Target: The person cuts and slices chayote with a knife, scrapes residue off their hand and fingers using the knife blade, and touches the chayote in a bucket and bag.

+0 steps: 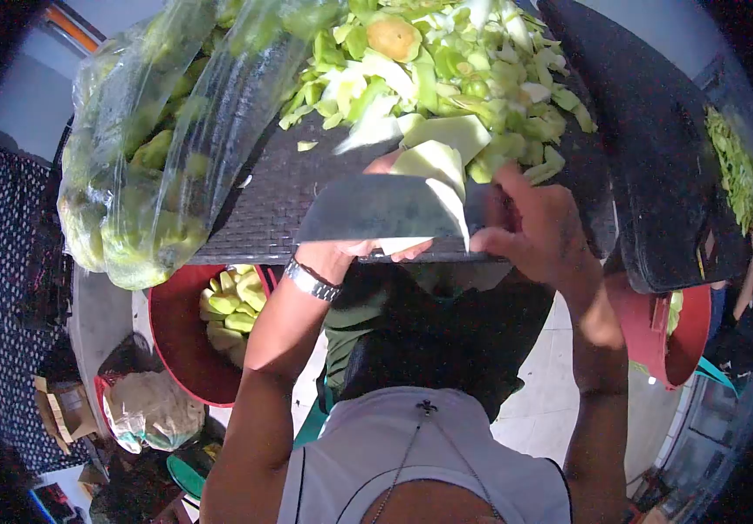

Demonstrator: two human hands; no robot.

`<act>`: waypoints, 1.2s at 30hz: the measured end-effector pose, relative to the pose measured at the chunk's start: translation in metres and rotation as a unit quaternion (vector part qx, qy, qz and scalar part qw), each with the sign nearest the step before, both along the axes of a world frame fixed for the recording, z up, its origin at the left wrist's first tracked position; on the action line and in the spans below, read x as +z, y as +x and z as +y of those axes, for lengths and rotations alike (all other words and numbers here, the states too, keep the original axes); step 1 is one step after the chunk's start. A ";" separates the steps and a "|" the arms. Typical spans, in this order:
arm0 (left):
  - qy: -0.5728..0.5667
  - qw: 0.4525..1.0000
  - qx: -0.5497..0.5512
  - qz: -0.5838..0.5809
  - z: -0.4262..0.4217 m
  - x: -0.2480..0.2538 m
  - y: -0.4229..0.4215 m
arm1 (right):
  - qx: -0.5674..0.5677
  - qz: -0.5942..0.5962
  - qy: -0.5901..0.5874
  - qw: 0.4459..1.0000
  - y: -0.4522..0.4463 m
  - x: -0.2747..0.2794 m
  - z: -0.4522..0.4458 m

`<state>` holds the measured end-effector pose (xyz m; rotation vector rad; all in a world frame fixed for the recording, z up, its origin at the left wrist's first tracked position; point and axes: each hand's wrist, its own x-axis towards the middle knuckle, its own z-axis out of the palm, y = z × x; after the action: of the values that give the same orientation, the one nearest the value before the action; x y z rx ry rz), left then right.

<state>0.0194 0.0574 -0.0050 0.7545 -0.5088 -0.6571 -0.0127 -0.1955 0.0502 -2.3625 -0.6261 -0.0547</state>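
A wide-bladed knife (376, 210) lies across the front of me, its broad blade pointing left. My right hand (538, 223) is closed round its handle, which the fingers mostly hide. Behind and under the blade, my left hand (354, 249) holds a pale peeled piece of fruit that looks like green mango (407, 244); the blade covers most of both. Broad pale green slices (442, 148) stand up against the blade's far side. Just beyond my hands spreads a heap of green and white peelings (481, 96), with a yellow-brown round piece (394, 37) on top.
A clear plastic bag of green fruit (154, 192) hangs over the left of the dark woven table (263, 201). Below it, a red tub (175, 349) holds peeled pieces. Another red container (656, 327) stands right, beneath a dark board-like surface (656, 157). Green shreds (734, 170) lie farther right.
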 end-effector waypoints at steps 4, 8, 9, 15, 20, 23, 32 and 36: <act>0.162 0.986 -0.010 0.035 0.007 0.023 0.003 | 0.019 0.034 -0.009 0.999 0.009 0.000 -0.007; 0.231 0.967 0.066 -0.090 0.008 0.030 0.000 | -0.002 0.051 -0.028 0.998 0.014 0.000 -0.008; 0.247 0.951 0.091 -0.161 0.005 0.029 0.004 | 0.011 0.046 -0.028 0.998 0.015 0.000 -0.009; 0.282 0.952 0.083 -0.085 0.015 0.048 0.001 | -0.047 -0.020 -0.026 0.998 0.056 -0.028 -0.038; 0.242 0.960 0.135 0.031 0.010 0.037 0.012 | -0.094 0.106 0.073 0.987 0.051 -0.016 -0.041; -0.129 0.944 0.217 0.211 0.002 0.030 0.022 | -0.102 0.106 0.129 0.981 0.052 -0.017 -0.038; -0.156 0.947 0.158 0.232 -0.015 0.024 0.004 | -0.093 0.108 0.176 0.974 0.049 -0.038 -0.044; -0.221 0.931 0.214 0.194 -0.022 0.037 -0.002 | -0.201 0.274 0.235 0.911 0.031 -0.009 -0.023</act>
<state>0.0175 0.0355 0.0315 0.2761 -0.1052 -0.2518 0.0183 -0.2188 0.0416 -1.8675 0.1444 0.2427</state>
